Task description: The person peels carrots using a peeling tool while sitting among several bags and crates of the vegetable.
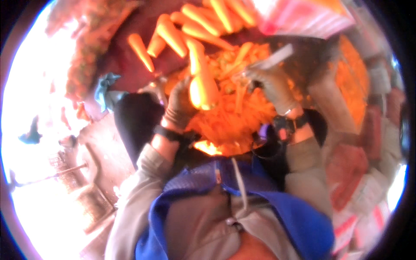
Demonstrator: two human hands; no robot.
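My left hand (181,104), in a grey glove, grips a peeled orange carrot (200,73) that stands nearly upright over a heap of orange carrot shavings (234,121). My right hand (271,84), also gloved, holds a pale grey peeler-like tool (277,57) just right of the carrot, above the same heap. Both forearms come up from the lower edge in grey sleeves, with a dark band on each wrist. The tool's working end is blurred.
Several whole carrots (195,26) lie in a pile at the top. A pink-and-white sack (299,17) sits top right. More orange peelings (351,82) spread at the right. A dark bag (134,117) lies left of my left wrist. Bright ground fills the left.
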